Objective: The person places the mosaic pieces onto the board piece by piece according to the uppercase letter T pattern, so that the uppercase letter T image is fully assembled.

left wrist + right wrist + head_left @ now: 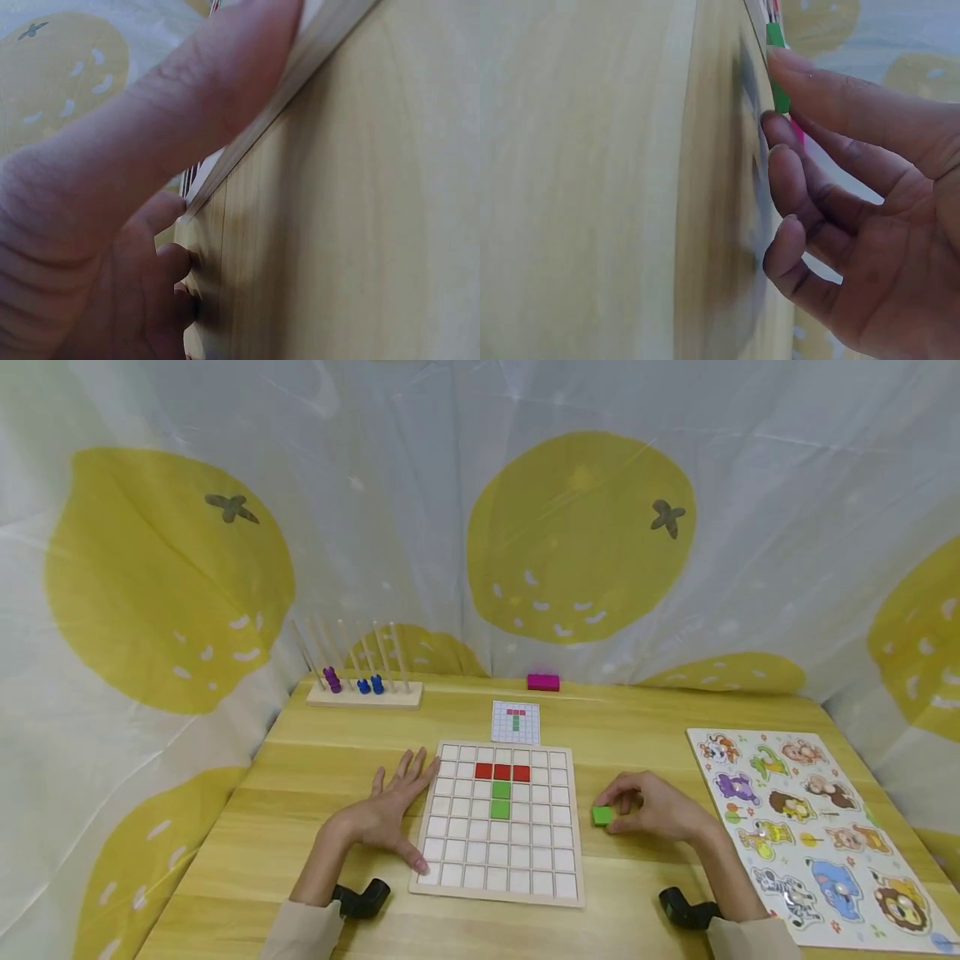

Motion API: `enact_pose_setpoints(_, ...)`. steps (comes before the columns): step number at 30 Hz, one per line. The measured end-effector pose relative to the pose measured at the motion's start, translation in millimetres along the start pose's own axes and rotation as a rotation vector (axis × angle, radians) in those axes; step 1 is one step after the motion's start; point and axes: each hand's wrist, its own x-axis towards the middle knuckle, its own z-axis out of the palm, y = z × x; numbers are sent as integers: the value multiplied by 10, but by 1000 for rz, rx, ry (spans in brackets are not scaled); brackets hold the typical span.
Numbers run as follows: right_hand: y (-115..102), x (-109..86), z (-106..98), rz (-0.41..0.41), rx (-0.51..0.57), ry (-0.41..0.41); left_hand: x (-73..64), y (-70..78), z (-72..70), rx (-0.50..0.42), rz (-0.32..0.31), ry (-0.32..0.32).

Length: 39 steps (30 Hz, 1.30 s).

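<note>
A wooden grid board (577,827) lies on the table, most of its squares pale. Three red tiles (503,772) form a row near its top, with two green tiles (500,799) in a column beneath the middle one. My left hand (386,814) rests with spread fingers at the board's left side, its thumb (225,75) on the lower left edge. Right of the board, my right hand (652,808) pinches a green tile (602,816) between thumb and fingers. In the right wrist view that green tile (777,71) shows edge-on at the fingertips.
A small pattern card (515,722) showing a red and green T lies behind the board. Farther back are a peg stand (365,695) with purple and blue pieces and a magenta block (543,682). An animal puzzle board (813,843) lies at the right.
</note>
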Motion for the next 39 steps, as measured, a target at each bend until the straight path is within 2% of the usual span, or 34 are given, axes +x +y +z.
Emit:
enact_pose_setpoints(7,-212,108,91,-12,1,27,-8,-9,-17,2,4,5)
enact_pose_setpoints(10,-362,188,203,4,25,70,-7,-13,-16,3,7,7)
enact_pose_setpoints(15,-612,347,441,81,75,163,2,-18,-2,3,9,1)
enact_pose_setpoints(18,-714,424,569,90,98,189,16,-23,14,3,9,-2)
enact_pose_setpoints(28,-850,592,915,85,114,168,32,-3,14,7,10,-2)
enact_pose_setpoints(39,-885,635,1041,61,77,152,10,-6,-3,-1,7,12)
